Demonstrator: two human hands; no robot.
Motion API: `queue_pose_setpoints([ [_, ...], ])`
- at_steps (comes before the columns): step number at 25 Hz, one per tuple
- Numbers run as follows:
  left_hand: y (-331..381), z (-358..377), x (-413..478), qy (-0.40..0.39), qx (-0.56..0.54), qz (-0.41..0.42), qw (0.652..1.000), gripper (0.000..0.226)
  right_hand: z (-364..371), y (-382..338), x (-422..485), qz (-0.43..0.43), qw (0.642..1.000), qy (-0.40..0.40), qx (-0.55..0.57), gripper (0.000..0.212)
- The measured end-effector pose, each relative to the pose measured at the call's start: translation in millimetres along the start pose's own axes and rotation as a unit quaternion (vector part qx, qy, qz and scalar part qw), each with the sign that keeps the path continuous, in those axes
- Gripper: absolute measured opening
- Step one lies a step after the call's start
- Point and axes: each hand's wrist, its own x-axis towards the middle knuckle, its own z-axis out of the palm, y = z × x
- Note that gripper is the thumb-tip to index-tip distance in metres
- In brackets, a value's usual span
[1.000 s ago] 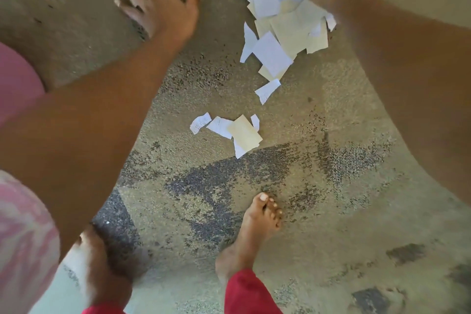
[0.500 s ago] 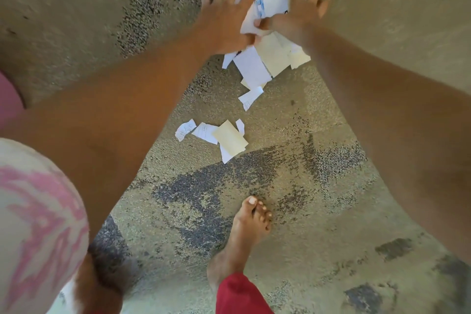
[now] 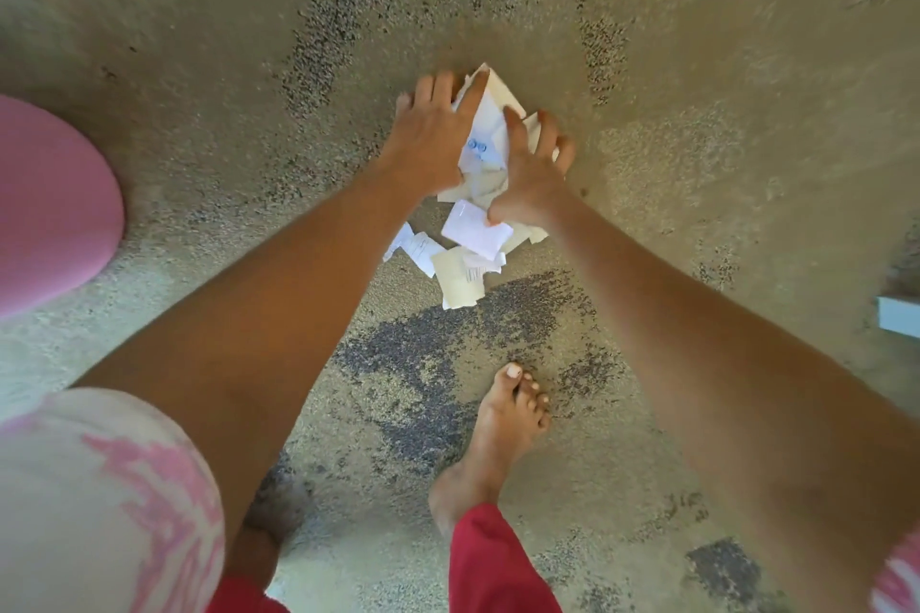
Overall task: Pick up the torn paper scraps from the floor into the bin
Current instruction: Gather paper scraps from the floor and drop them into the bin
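A heap of white and cream torn paper scraps (image 3: 485,142) lies on the worn concrete floor, squeezed between my two hands. My left hand (image 3: 432,134) presses against the heap's left side, fingers spread. My right hand (image 3: 532,169) cups its right side, thumb on a white scrap (image 3: 475,229). Just below the hands, a few more scraps (image 3: 455,276) lie loose on the floor, touching the heap. Part of the heap is hidden under my palms.
A pink rounded object (image 3: 50,209) sits at the left edge; I cannot tell whether it is the bin. My bare right foot (image 3: 498,438) stands below the scraps. A pale flat object (image 3: 898,316) shows at the right edge.
Both hands came together and raked the spread scraps toward me into one tight heap, now touching the small cluster that lay apart. The view has shifted forward.
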Motion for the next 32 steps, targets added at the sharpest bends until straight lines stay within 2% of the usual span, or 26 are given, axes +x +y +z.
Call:
queue_pose_setpoints([
  [4,4,17,-31,-0.023,0.01,0.022,0.999,0.08,56,-18,-29,0.047,0.997,0.066,0.009,0.116],
  [8,5,27,-59,-0.031,-0.028,0.001,0.999,0.056,92,-24,-43,0.071,0.988,0.136,0.016,0.116],
  [12,-1,34,-77,-0.045,-0.086,-0.025,0.995,0.054,107,-25,-48,0.046,0.976,0.174,0.12,0.107],
  [15,-14,42,-93,-0.053,-0.146,-0.056,0.986,0.044,111,-31,-60,0.032,0.958,0.167,0.232,0.09],
  [17,-28,46,-110,-0.054,-0.211,-0.111,0.97,0.039,114,-37,-68,0.03,0.952,0.144,0.267,0.075],
  [19,-42,48,-130,-0.045,-0.279,-0.158,0.946,0.038,115,-45,-75,0.009,0.961,0.114,0.252,0.065],
  [22,-58,41,-161,-0.023,-0.361,-0.21,0.908,0.042,111,-62,-91,-0.018,0.965,0.093,0.243,0.064],
  [24,-63,28,-180,0.006,-0.402,-0.225,0.888,0.042,103,-74,-105,-0.041,0.963,0.092,0.249,0.062],
  [28,-75,-13,-217,0.073,-0.464,-0.238,0.85,0.039,71,-99,-141,-0.096,0.954,0.11,0.263,0.045],
  [32,-90,-71,-249,0.139,-0.497,-0.23,0.825,0.038,25,-136,-186,-0.137,0.932,0.136,0.307,0.034],
])
